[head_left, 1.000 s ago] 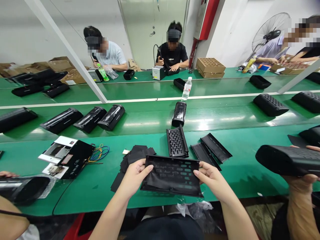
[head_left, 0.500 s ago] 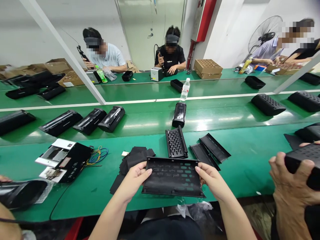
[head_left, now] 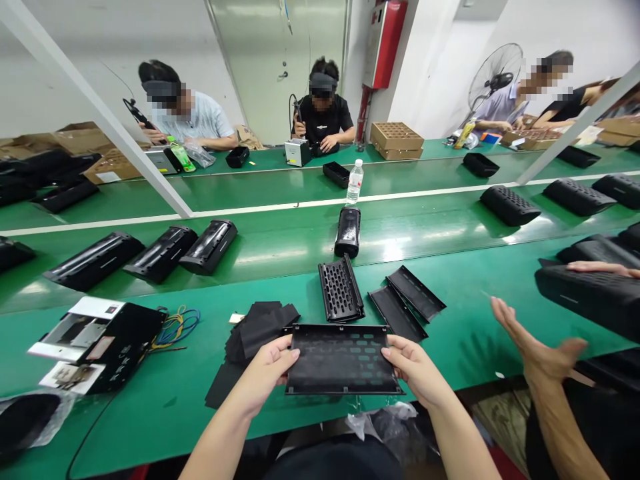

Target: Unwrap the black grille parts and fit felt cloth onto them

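Note:
A black slotted plastic cover (head_left: 340,367) is held level above the table's front edge. My left hand (head_left: 274,360) grips its left end and my right hand (head_left: 407,363) its right end, thumbs on the upper face. Rows of long slots show faintly through it, clearest toward the right. Beside my left hand lies a loose pile of thin black sheets (head_left: 265,330). Just beyond the cover sit stacked slotted covers (head_left: 341,288), and two more covers (head_left: 416,293) lie to their right, smooth inner side up.
A black-and-white machine (head_left: 100,343) with coiled wires stands at left. Black housings (head_left: 209,247) and a water bottle (head_left: 355,181) stand further back. At right, a co-worker's open hand (head_left: 545,350) reaches over the table near a large housing (head_left: 590,297). Clear plastic bags (head_left: 385,420) hang at the front edge.
My view has swung slightly right. The slots in the held cover look darker and less see-through than before. The co-worker's hand at right has let go of a housing and opened.

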A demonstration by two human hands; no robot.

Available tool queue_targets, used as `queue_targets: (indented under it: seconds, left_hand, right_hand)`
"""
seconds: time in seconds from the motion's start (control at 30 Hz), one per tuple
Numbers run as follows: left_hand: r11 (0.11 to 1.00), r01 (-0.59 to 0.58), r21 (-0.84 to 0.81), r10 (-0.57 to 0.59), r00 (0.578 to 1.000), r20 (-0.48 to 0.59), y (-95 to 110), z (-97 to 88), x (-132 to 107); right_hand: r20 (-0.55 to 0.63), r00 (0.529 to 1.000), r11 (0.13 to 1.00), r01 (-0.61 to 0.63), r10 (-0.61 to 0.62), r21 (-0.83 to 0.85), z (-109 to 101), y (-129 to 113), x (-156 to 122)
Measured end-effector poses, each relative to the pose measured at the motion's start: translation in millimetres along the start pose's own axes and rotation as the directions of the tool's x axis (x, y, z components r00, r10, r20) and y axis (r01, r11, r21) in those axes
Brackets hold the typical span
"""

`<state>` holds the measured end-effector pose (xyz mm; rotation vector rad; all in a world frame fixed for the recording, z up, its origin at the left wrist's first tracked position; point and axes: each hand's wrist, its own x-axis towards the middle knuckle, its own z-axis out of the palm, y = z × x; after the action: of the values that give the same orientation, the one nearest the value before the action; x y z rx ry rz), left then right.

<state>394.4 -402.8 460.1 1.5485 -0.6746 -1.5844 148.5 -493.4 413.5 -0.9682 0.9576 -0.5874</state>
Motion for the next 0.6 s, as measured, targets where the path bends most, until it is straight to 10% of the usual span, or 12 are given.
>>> queue_targets:
  seconds: [0.27,0.4,0.6]
  left_hand:
    - [0.999,-0.008,0.033,0.007,1.000,0.026,0.9,-0.6,3.4]
    - [1.000,0.016,0.018,-0.015,1.000,-0.027,0.7,-8.6,8.9]
    - [0.820,0.167,0.548,0.122,0.884,-0.452,-40.3,-76.6,31.5]
  right_hand:
    - [0.010,1.000,0.996,0.001,-0.002,0.084,-1.0,0.6,1.4]
    - [-0.166,0.986,0.975,0.052,-0.016,0.217,-24.6,26.9,8.0]
    - [-0.718,0.688,0.964,0.248,-0.102,0.100,-101.2,108.2,2.6]
